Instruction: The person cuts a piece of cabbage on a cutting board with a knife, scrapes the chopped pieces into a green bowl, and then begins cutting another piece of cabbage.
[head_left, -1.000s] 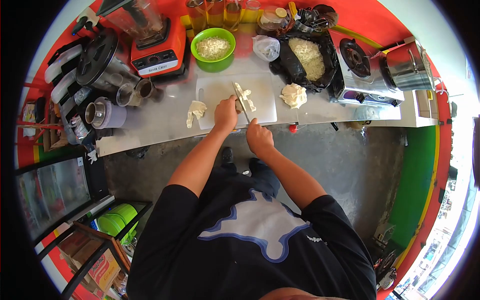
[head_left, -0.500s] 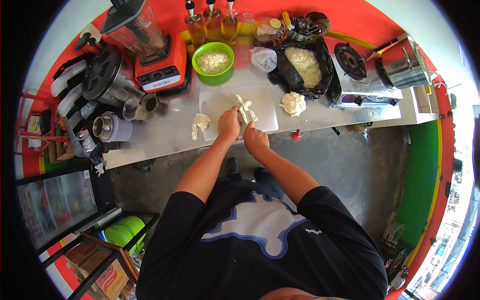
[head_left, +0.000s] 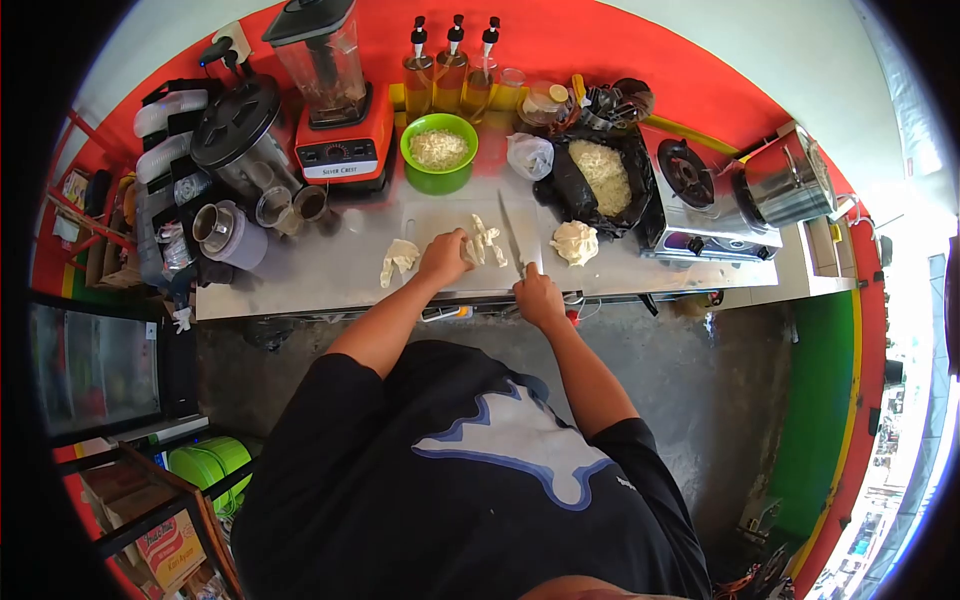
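My right hand (head_left: 540,297) is closed around the handle of a knife (head_left: 510,226). The knife's long blade points away from me over the right part of a white cutting board (head_left: 425,212). My left hand (head_left: 447,258) rests on the board with its fingers curled against a pale, cream-coloured piece of food. Just beyond those fingers lie several cut strips (head_left: 487,240) of the same pale food, apart from the blade. Another pale piece (head_left: 400,256) sits at the board's left side, and a larger pale clump (head_left: 575,243) is on the steel counter to the right.
Behind the board stands a green bowl (head_left: 440,180) of shredded pale food. A black plastic bag (head_left: 560,185) with similar shreds is beside a gas stove (head_left: 712,215). A red blender (head_left: 345,150), oil bottles (head_left: 450,85) and cups (head_left: 312,203) line the counter.
My right hand has moved the knife right, away from the strips, and the blade now shows fully. My left hand has shifted slightly left and down. The camera view has tilted.
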